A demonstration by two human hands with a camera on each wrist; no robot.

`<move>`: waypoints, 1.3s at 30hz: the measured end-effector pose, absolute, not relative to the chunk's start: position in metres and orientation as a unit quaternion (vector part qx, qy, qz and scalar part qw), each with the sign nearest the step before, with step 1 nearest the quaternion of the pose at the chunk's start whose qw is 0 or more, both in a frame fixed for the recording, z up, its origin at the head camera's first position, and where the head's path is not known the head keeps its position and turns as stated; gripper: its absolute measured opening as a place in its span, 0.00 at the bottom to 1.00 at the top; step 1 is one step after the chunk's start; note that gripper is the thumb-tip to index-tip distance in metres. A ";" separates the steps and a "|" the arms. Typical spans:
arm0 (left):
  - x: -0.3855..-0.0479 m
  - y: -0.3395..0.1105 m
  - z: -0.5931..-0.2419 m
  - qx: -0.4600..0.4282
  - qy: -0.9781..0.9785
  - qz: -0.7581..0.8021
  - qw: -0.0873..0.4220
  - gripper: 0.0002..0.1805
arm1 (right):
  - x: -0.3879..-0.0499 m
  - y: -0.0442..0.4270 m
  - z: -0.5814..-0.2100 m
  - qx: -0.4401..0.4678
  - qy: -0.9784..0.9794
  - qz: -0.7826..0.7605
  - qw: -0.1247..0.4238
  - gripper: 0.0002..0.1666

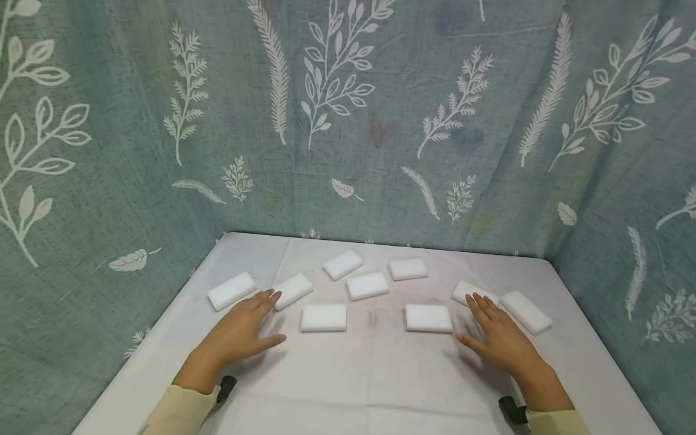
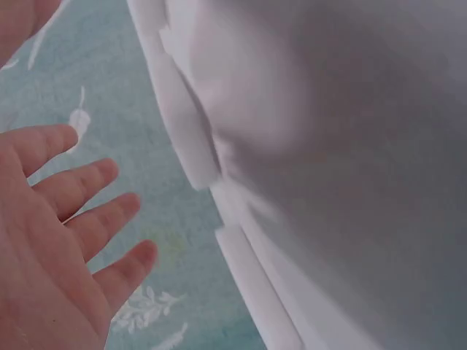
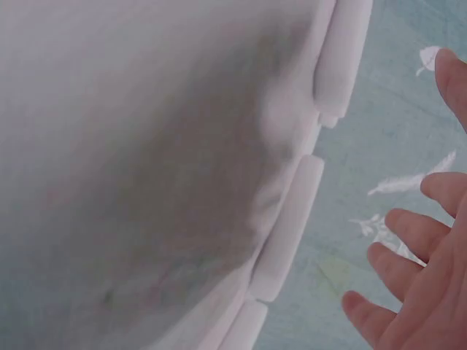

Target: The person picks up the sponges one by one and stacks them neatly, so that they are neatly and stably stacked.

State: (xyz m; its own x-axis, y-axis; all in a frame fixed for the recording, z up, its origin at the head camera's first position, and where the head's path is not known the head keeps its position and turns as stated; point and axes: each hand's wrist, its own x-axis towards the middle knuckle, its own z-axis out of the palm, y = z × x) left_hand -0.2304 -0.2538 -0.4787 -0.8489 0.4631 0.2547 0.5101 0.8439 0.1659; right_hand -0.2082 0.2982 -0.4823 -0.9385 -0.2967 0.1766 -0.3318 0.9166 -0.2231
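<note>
Several white rectangular sponge-like blocks lie scattered over a white cloth-covered table [image 1: 359, 374]. My left hand [image 1: 241, 329] hovers palm down above the cloth, fingers extended, closest to a tilted block [image 1: 294, 291] and a far-left block [image 1: 231, 291]. On the other side, my right hand [image 1: 497, 335] is held the same way, its fingertips overlapping the view of one block [image 1: 467, 291], beside an angled block [image 1: 525, 312]. Both wrist views show spread fingers with nothing in the left hand [image 2: 66, 233] or the right hand [image 3: 423, 270].
Between the hands lie two front blocks, one left [image 1: 324, 318] and one right [image 1: 428, 318]. Behind them are a middle block [image 1: 368, 286] and two back blocks [image 1: 343, 265] [image 1: 408, 269]. A blue-green leaf-patterned curtain [image 1: 370, 121] encloses the table's back and sides.
</note>
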 end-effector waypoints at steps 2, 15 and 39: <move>-0.232 -0.249 -0.478 -0.254 -0.955 -0.116 0.103 0.49 | -0.209 0.296 -0.482 0.160 -0.976 0.130 0.068 0.55; -0.245 -0.217 -0.480 -0.260 -0.955 -0.130 0.057 0.40 | -0.210 0.283 -0.481 0.168 -0.971 0.152 0.082 0.48; -0.272 -0.182 -0.481 -0.224 -0.959 -0.170 -0.026 0.51 | -0.242 0.261 -0.485 0.141 -0.966 0.218 0.021 0.41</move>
